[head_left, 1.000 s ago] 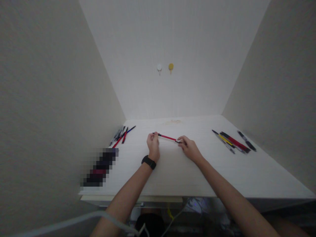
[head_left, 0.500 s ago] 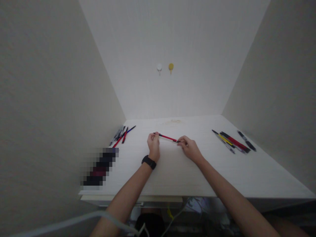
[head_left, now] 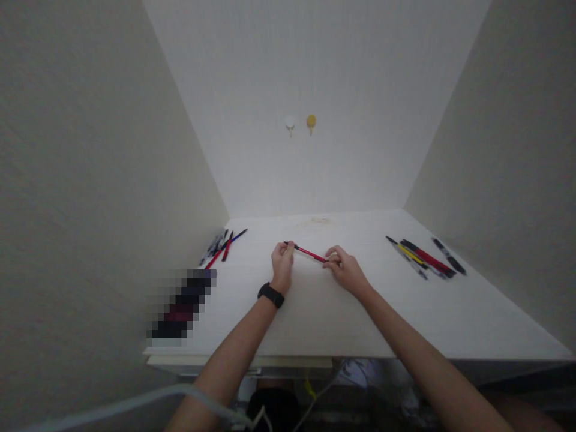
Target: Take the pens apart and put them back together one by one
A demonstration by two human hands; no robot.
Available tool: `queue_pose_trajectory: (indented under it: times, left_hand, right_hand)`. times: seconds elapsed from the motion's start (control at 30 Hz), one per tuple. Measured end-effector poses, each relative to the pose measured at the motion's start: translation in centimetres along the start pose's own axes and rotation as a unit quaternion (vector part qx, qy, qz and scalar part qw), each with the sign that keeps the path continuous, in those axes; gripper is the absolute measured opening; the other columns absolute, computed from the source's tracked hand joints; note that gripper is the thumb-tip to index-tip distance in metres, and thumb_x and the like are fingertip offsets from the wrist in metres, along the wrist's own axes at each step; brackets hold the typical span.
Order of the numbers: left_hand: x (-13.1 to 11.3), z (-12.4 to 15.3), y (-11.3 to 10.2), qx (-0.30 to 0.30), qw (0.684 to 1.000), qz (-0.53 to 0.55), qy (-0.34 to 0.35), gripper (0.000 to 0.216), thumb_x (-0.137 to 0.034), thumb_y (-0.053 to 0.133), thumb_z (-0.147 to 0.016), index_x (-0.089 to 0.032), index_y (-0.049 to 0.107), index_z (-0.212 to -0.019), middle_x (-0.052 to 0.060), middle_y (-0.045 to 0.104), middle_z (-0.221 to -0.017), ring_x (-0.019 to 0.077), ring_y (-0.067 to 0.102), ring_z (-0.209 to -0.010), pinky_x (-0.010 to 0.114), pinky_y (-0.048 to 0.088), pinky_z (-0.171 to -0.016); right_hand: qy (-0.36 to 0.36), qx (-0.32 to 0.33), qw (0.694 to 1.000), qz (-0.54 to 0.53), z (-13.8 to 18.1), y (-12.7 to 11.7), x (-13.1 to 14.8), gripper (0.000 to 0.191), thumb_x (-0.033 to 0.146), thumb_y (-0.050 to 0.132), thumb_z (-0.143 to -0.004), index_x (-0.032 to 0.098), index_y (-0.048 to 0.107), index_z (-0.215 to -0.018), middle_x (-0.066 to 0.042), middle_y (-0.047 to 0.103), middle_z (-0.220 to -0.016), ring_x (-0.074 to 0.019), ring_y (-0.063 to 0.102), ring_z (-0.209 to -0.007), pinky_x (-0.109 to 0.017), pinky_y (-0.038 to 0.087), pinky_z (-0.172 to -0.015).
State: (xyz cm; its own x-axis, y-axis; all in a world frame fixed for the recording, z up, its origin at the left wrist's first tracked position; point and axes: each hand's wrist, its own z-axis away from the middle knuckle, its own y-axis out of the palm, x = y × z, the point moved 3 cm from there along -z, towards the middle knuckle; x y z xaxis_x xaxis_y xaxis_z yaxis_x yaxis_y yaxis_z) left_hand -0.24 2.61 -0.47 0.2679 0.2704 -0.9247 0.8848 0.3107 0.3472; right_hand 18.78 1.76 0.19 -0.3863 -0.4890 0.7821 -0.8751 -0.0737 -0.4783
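Note:
Both my hands hold one red pen (head_left: 308,252) above the middle of the white table (head_left: 324,312). My left hand (head_left: 282,264), with a black watch on its wrist, is closed round the pen's left end, where a dark tip sticks out. My right hand (head_left: 344,269) pinches the pen's right end between thumb and fingers. The pen slopes down slightly from left to right.
A loose pile of red, blue and black pens (head_left: 222,246) lies at the table's far left by the wall. Several more pens (head_left: 425,257), red, yellow and black, lie at the right. A blurred patch (head_left: 182,303) covers the near left corner. Two round hooks (head_left: 300,123) hang on the back wall.
My hands have drawn a little closer together along the pen, so less of the red barrel shows between them. The left hand shifted slightly right.

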Motion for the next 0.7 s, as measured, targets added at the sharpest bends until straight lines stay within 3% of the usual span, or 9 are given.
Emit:
queue_pose_trajectory:
  times: [0.2,0.4,0.53,0.7]
  left_hand:
    - [-0.1,0.0,0.0,0.000,1.000,-0.004,0.005,0.037,-0.045,0.070,-0.075,-0.017,0.046,-0.068,-0.008,0.036,-0.053,0.0042,0.027,-0.043,0.020,0.018,-0.042]
    - [0.1,-0.1,0.0,-0.012,1.000,0.004,0.022,0.037,-0.048,0.069,-0.076,-0.017,0.049,-0.073,-0.008,0.036,-0.053,0.0046,0.029,-0.043,0.019,0.019,-0.041]
    - [0.1,0.1,0.4,0.032,0.999,-0.002,0.008,0.037,-0.048,0.069,-0.075,-0.017,0.049,-0.073,-0.007,0.041,-0.056,0.0037,0.029,-0.044,0.019,0.019,-0.041]
    - [0.1,0.3,1.1,0.086,0.996,0.000,-0.005,0.036,-0.047,0.069,-0.076,-0.016,0.051,-0.075,-0.003,0.053,-0.067,0.0028,0.033,-0.045,0.018,0.022,-0.041]
  right_hand:
    - [-0.010,0.018,1.000,0.003,0.1,0.2,0.1,0.007,0.022,0.054,-0.081,0.021,0.051,-0.087,0.002,0.067,-0.068,-0.0130,0.054,-0.057,-0.022,0.036,-0.059]
    - [-0.012,0.051,0.998,0.020,0.2,0.5,0.6,0.017,0.035,0.052,-0.087,0.020,0.053,-0.094,0.005,0.057,-0.059,-0.0117,0.045,-0.051,-0.022,0.032,-0.053]
    - [-0.007,0.051,0.997,0.056,0.3,0.4,1.0,0.021,0.039,0.048,-0.090,0.020,0.057,-0.089,0.006,0.049,-0.052,-0.0115,0.043,-0.048,-0.022,0.028,-0.051]
    - [-0.021,0.050,0.994,0.096,0.2,0.5,1.0,0.021,0.036,0.046,-0.092,0.020,0.057,-0.086,0.005,0.053,-0.054,-0.0121,0.046,-0.049,-0.023,0.028,-0.053]
